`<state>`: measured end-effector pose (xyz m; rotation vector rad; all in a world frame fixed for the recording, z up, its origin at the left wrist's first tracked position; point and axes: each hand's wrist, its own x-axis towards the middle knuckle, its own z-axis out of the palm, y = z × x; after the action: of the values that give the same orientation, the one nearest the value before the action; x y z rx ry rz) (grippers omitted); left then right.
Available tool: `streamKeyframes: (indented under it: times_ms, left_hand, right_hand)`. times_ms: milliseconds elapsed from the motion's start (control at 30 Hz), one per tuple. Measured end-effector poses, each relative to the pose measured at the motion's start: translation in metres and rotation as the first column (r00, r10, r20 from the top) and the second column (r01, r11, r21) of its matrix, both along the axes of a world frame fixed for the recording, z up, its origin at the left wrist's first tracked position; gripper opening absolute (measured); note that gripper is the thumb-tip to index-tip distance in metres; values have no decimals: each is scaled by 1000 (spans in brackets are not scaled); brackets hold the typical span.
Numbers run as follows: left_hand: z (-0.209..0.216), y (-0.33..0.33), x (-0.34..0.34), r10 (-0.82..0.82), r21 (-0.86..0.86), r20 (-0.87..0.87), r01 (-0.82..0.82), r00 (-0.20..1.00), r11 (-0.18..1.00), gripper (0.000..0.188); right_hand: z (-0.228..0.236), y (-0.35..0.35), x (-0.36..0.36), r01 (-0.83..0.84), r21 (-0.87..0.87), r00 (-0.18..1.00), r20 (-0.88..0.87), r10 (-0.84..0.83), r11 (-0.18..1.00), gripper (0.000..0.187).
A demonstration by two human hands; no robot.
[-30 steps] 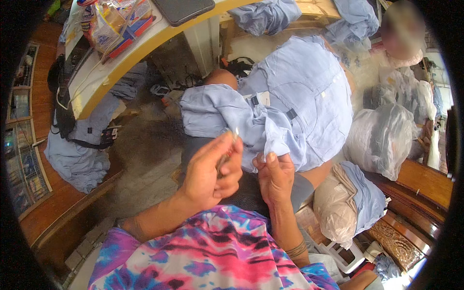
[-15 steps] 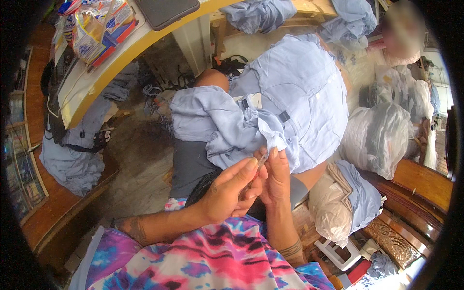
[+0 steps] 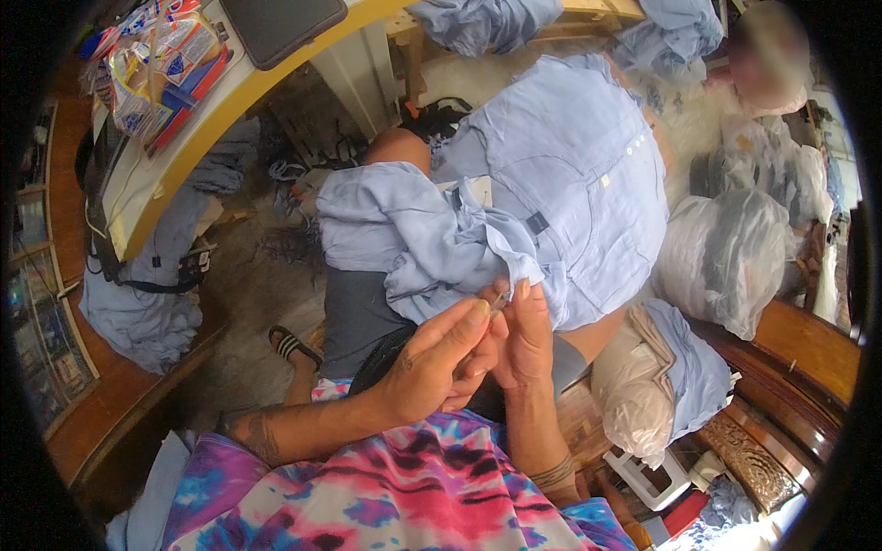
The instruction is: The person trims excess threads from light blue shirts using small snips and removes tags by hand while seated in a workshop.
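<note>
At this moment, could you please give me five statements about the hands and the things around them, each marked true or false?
1. The right hand pinches light blue cloth. True.
2. The left hand grips a small thin tool. True.
3. The two hands are far apart. False: they are close together.
4. A dark flat object lies on the table. True.
5. A plain white sandal shows at left. False: the sandal is dark with pale stripes.

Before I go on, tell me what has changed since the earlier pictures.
The left hand, holding a small tool, has moved right to meet the right hand at the edge of the blue cloth. A striped sandal has come into view. The right hand still pinches the cloth.
</note>
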<state>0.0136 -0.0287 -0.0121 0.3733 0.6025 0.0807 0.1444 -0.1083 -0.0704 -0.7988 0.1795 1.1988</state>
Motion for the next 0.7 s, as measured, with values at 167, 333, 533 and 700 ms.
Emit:
streamKeyframes:
  times_ms: [167, 333, 533, 700]
  left_hand:
    - [-2, 0, 4, 10, 9, -11, -10, 1000, 1000, 46]
    - [-2, -1, 7, 43, -25, -7, -43, 999, 999, 46]
    - [-3, -6, 6, 65, -23, -8, -65, 998, 998, 46]
    - [-1, -9, 5, 68, 42, -22, -67, 997, 997, 46]
  right_hand:
    - [-4, 1, 3, 0, -11, 1000, 7, 0, 1000, 22]
    - [-3, 2, 0, 15, -28, 998, 57, -13, 1000, 23]
    - [-4, 1, -3, 36, -94, 994, 106, -26, 995, 28]
    - [-1, 2, -5, 44, -106, 988, 150, -27, 993, 27]
